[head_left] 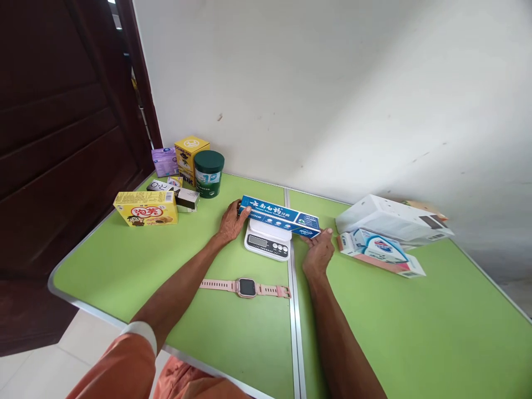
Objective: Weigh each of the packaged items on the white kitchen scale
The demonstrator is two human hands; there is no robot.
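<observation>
A long blue toothpaste box [279, 215] lies across the top of a small white kitchen scale [267, 244], tilted down slightly to the right. My left hand [233, 223] grips the box's left end, thumb on the front edge. At the other end, my right hand [319, 252] holds the box with its fingers under and behind the corner. The scale's platform is largely hidden below the box; its grey display and round buttons face me. In front of the scale, a pink-strapped smartwatch [246, 287] is stretched out flat, its left strap end partly behind my left forearm.
At the back left stand a green canister [209, 174], a tall yellow box [189, 158], a purple pack [165, 162] and a yellow snack box [146, 209]. On the right are a white box [384, 217] and several smaller cartons [380, 246]. A metal seam [295, 316] divides the green table.
</observation>
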